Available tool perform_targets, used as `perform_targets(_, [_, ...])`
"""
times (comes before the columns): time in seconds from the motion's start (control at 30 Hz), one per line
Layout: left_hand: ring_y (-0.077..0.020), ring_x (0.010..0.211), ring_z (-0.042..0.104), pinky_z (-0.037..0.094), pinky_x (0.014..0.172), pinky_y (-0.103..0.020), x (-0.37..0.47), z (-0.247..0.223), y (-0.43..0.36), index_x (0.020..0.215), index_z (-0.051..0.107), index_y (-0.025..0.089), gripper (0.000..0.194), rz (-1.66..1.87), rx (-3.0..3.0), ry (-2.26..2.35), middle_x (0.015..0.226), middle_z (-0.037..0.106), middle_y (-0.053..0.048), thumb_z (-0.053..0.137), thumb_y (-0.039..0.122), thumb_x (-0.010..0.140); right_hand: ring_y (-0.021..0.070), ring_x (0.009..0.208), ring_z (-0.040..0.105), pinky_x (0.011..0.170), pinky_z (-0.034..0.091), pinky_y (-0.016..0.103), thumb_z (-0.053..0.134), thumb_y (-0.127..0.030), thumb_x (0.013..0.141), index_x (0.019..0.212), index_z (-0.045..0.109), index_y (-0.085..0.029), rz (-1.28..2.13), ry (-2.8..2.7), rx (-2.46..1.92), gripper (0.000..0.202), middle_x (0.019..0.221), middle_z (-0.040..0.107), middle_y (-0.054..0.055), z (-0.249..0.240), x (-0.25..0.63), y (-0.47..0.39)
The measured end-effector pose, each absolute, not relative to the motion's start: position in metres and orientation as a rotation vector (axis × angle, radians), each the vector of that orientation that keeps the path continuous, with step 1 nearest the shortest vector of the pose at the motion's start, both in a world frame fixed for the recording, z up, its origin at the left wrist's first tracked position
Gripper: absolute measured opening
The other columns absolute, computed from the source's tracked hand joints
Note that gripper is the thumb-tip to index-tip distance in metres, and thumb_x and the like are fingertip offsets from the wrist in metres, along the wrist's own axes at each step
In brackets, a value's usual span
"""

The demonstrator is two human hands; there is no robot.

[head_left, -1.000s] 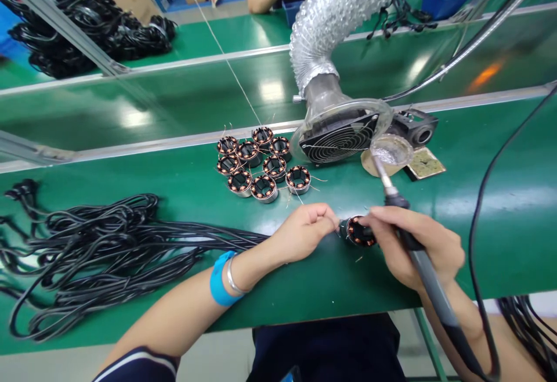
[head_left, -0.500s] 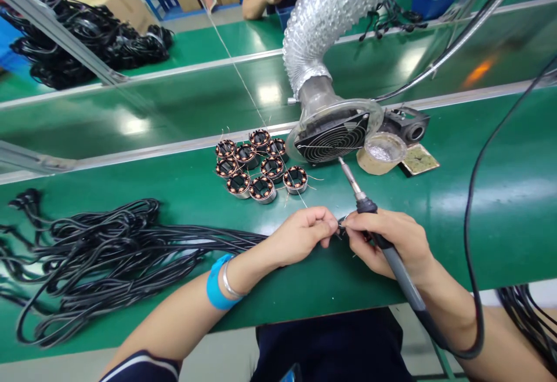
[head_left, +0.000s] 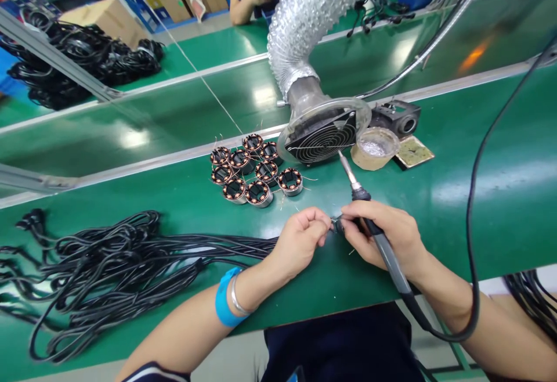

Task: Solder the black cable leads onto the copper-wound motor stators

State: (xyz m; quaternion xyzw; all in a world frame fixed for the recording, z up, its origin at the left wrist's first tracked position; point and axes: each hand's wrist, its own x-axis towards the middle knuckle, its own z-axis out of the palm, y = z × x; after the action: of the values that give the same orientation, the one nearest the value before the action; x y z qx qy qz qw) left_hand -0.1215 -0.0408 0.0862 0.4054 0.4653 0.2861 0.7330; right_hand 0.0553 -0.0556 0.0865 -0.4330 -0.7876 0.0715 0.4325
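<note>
The green tabletop [head_left: 513,213] is crossed from above by a silver flexible duct [head_left: 300,28], which is joined to a fan-fronted hood [head_left: 324,143]. A heap of black cables [head_left: 113,266] is spread at the left. A soldering iron [head_left: 389,260] is grasped in the right hand [head_left: 389,234], its tip raised near the hood. The left hand [head_left: 302,240] is pinched on a fine wire [head_left: 333,220]. In the background, any marking on a pale, reddish sheet [head_left: 197,4] is too blurred to be read. Beside the hood, a pale pot [head_left: 368,160] is placed next to a square pad [head_left: 415,151]. Nine copper-wound rings [head_left: 259,201] are grouped left of the hood. Between both hands, a dark part [head_left: 338,225] is held by the right fingertips, mostly hidden.
</note>
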Motion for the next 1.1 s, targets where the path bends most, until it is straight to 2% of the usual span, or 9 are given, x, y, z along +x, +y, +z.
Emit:
perform_targets(0.2, [-0.0068, 0.046, 0.030, 0.023, 0.049, -0.021, -0.118, 0.084, -0.049, 0.074, 0.052, 0.018, 0.021, 0.673, 0.924, 1.082, 0.052, 0.042, 0.007, 0.058, 0.038, 0.078, 0.0134, 0.070, 0.070, 0.067, 0.059, 0.024, 0.061, -0.008, 0.085, 0.114, 0.062, -0.023, 0.251, -1.927, -1.064, 0.033, 0.088, 0.074, 0.001, 0.095, 0.060, -0.059])
perform_targets(0.3, [-0.0070, 0.047, 0.031, 0.024, 0.049, -0.021, -0.116, 0.084, -0.051, 0.073, 0.052, 0.018, 0.019, 0.687, 0.952, 1.087, 0.053, 0.044, 0.007, 0.057, 0.036, 0.079, 0.0129, 0.071, 0.070, 0.067, 0.058, 0.025, 0.059, -0.006, 0.087, 0.129, 0.060, -0.027, 0.285, -1.822, -1.100, 0.047, 0.090, 0.075, -0.001, 0.099, 0.068, -0.064])
perform_targets(0.37, [-0.0070, 0.048, 0.032, 0.025, 0.050, -0.021, -0.116, 0.084, -0.051, 0.073, 0.052, 0.018, 0.018, 0.697, 0.964, 1.080, 0.053, 0.044, 0.007, 0.055, 0.034, 0.080, 0.0152, 0.074, 0.068, 0.065, 0.056, 0.028, 0.061, -0.011, 0.088, 0.136, 0.058, -0.027, 0.316, -1.763, -1.069, 0.051, 0.094, 0.073, 0.002, 0.100, 0.074, -0.068])
perform_targets(0.43, [-0.0070, 0.048, 0.032, 0.026, 0.050, -0.021, -0.117, 0.083, -0.051, 0.073, 0.052, 0.018, 0.017, 0.695, 0.972, 1.079, 0.054, 0.044, 0.007, 0.054, 0.032, 0.081, 0.0177, 0.073, 0.064, 0.061, 0.051, 0.032, 0.061, -0.018, 0.088, 0.131, 0.064, -0.023, 0.372, -1.701, -0.997, 0.044, 0.092, 0.070, 0.005, 0.098, 0.080, -0.073])
perform_targets(0.53, [-0.0072, 0.049, 0.032, 0.026, 0.050, -0.021, -0.118, 0.081, -0.052, 0.073, 0.052, 0.018, 0.016, 0.679, 0.985, 1.086, 0.054, 0.045, 0.007, 0.053, 0.032, 0.082, 0.0172, 0.063, 0.055, 0.055, 0.042, 0.033, 0.061, -0.025, 0.086, 0.110, 0.074, -0.019, 0.502, -1.568, -0.978, 0.028, 0.076, 0.065, 0.005, 0.094, 0.084, -0.082])
perform_targets(0.67, [-0.0074, 0.050, 0.034, 0.027, 0.050, -0.021, -0.119, 0.080, -0.052, 0.074, 0.053, 0.018, 0.016, 0.679, 1.013, 1.091, 0.055, 0.045, 0.006, 0.053, 0.032, 0.083, 0.0177, 0.062, 0.053, 0.056, 0.039, 0.033, 0.064, -0.029, 0.084, 0.098, 0.073, -0.021, 0.605, -1.435, -1.005, 0.018, 0.073, 0.064, 0.004, 0.087, 0.085, -0.087])
perform_targets(1.1, [-0.0078, 0.049, 0.034, 0.025, 0.049, -0.022, -0.119, 0.082, -0.053, 0.075, 0.052, 0.018, 0.016, 0.698, 1.070, 1.109, 0.055, 0.045, 0.007, 0.052, 0.031, 0.084, 0.0177, 0.060, 0.054, 0.055, 0.038, 0.033, 0.063, -0.027, 0.083, 0.095, 0.073, -0.021, 0.611, -1.465, -1.010, 0.016, 0.070, 0.062, 0.003, 0.086, 0.083, -0.086])
